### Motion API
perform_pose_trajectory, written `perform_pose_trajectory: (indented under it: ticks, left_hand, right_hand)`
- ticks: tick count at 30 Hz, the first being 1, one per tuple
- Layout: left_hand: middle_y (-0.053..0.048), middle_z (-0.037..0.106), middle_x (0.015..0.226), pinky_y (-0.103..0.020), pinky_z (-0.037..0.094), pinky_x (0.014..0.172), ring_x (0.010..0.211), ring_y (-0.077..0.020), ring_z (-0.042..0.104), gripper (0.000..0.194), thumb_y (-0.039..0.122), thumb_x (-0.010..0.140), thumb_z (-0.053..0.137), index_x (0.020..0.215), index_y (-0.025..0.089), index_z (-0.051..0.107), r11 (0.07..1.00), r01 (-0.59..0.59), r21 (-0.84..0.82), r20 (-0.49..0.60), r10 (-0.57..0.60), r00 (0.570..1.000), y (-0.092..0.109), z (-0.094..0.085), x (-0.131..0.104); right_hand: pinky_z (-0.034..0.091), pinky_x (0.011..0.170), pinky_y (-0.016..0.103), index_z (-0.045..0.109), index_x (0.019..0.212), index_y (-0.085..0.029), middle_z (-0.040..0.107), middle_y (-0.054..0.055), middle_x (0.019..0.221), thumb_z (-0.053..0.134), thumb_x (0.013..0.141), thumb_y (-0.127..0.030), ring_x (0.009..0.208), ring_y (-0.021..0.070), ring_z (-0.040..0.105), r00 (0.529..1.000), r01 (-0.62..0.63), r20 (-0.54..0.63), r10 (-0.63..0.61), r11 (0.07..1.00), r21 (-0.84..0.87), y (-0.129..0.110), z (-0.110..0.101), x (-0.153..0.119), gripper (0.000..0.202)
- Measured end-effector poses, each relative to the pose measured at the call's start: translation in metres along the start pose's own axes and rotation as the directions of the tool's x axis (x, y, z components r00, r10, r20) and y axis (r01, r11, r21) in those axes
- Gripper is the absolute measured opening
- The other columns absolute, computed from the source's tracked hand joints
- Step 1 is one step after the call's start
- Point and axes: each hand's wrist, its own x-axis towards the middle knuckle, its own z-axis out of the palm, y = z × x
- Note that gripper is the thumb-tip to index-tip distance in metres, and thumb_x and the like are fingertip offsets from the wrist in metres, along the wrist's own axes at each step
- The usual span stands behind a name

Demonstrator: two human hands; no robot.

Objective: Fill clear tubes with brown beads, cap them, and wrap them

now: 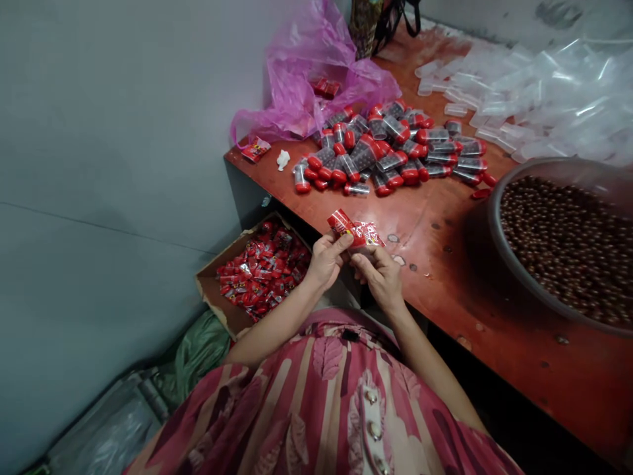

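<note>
At the table's front edge, my left hand (329,259) pinches a shiny red printed wrapper (341,223), thumb on top. My right hand (382,276) is closed at the lower right edge of the wrapper, thumb and fingers pressed together on it. Whether something sits inside the wrapper is hard to make out. Below and left of my left hand, an open cardboard box (210,290) holds many red wrapped packets (262,270). Beyond my hands lies a pile of clear tubes with red caps (366,155), filled with dark contents.
A large tub (499,218) of small brown balls (564,244) stands at the right of the red table (445,264). Behind it are heaped clear empty tubes (544,99). A pink plastic bag (306,59) and a loose red wrapper (256,149) lie at the back left, beside the wall.
</note>
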Motion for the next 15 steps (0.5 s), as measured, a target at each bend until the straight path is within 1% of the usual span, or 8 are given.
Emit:
perform_pose_trajectory:
  ticks: [3,6,7,9,11,12,13,15]
  left_hand:
    - [-0.002,0.063,0.061,-0.023,0.042,0.05,0.048,-0.0096,0.054,0.032,0.036,0.06,0.08,0.07,0.011,0.063,0.998,0.049,0.05,0.046,-0.051,0.998,0.0034,-0.0041,0.0024]
    - [-0.002,0.062,0.057,-0.024,0.04,0.047,0.046,-0.0105,0.053,0.033,0.039,0.059,0.08,0.064,0.01,0.064,0.987,0.056,0.153,0.069,-0.067,0.995,0.0041,-0.0062,0.0049]
    - [-0.002,0.062,0.057,-0.024,0.04,0.047,0.047,-0.0109,0.053,0.032,0.038,0.059,0.08,0.063,0.01,0.065,0.982,0.026,0.188,0.056,-0.037,0.998,0.0034,-0.0062,0.0056]
    - [-0.001,0.061,0.055,-0.023,0.041,0.049,0.049,-0.0111,0.055,0.029,0.036,0.058,0.08,0.062,0.011,0.066,0.966,-0.063,0.249,-0.011,0.068,0.998,0.0016,-0.0057,0.0068]
    - [0.0,0.062,0.056,-0.023,0.043,0.053,0.052,-0.011,0.057,0.027,0.034,0.056,0.081,0.061,0.012,0.068,0.95,-0.127,0.287,-0.079,0.155,0.985,0.001,-0.0049,0.0076]
    - [0.0,0.064,0.057,-0.023,0.045,0.055,0.054,-0.0113,0.058,0.026,0.033,0.055,0.082,0.061,0.012,0.068,0.947,-0.129,0.295,-0.087,0.161,0.983,0.0016,-0.0045,0.0078]
    - [-0.001,0.065,0.059,-0.023,0.046,0.057,0.056,-0.0119,0.059,0.026,0.032,0.055,0.082,0.062,0.011,0.069,0.95,-0.109,0.294,-0.073,0.136,0.988,0.0026,-0.0043,0.0077]
    - [-0.003,0.067,0.063,-0.024,0.047,0.06,0.06,-0.0135,0.062,0.027,0.031,0.055,0.082,0.067,0.01,0.071,0.963,-0.036,0.269,-0.012,0.041,0.999,0.0052,-0.0038,0.0069]
  right_hand:
    - [0.039,0.04,0.019,0.06,0.09,-0.018,0.056,-0.005,0.054,0.062,0.081,-0.043,0.041,0.008,0.049,1.0,0.005,0.007,-0.005,1.0,0.019,0.0021,-0.0022,-0.0001,0.027]
    - [0.038,0.038,0.019,0.059,0.086,-0.018,0.058,-0.005,0.054,0.061,0.081,-0.043,0.039,0.0078,0.049,0.997,-0.034,0.074,0.026,0.994,0.102,0.0022,-0.0033,0.0003,0.026]
    - [0.037,0.037,0.02,0.058,0.085,-0.018,0.059,-0.004,0.055,0.061,0.082,-0.044,0.038,0.0078,0.048,0.995,-0.045,0.09,0.034,0.991,0.126,0.0022,-0.0033,0.0003,0.026]
    - [0.037,0.038,0.02,0.059,0.085,-0.018,0.058,-0.005,0.055,0.06,0.082,-0.043,0.039,0.0078,0.048,0.998,-0.023,0.053,0.018,0.995,0.099,0.0023,-0.0029,0.0,0.025]
    - [0.038,0.04,0.02,0.06,0.088,-0.019,0.056,-0.005,0.054,0.062,0.081,-0.041,0.041,0.008,0.048,0.998,0.048,-0.028,-0.049,0.998,-0.028,0.0031,-0.0025,-0.0009,0.024]
    - [0.039,0.042,0.02,0.061,0.09,-0.019,0.055,-0.005,0.054,0.063,0.081,-0.04,0.043,0.0082,0.049,0.995,0.081,-0.051,-0.085,0.993,-0.086,0.0036,-0.0024,-0.0014,0.024]
    - [0.039,0.043,0.02,0.061,0.092,-0.019,0.055,-0.005,0.054,0.063,0.081,-0.04,0.044,0.0083,0.049,0.992,0.103,-0.055,-0.109,0.988,-0.117,0.004,-0.0025,-0.0019,0.024]
    - [0.039,0.043,0.02,0.061,0.094,-0.019,0.056,-0.005,0.054,0.062,0.082,-0.04,0.043,0.0084,0.049,0.995,0.098,-0.025,-0.1,0.992,-0.08,0.0044,-0.0026,-0.0025,0.024]
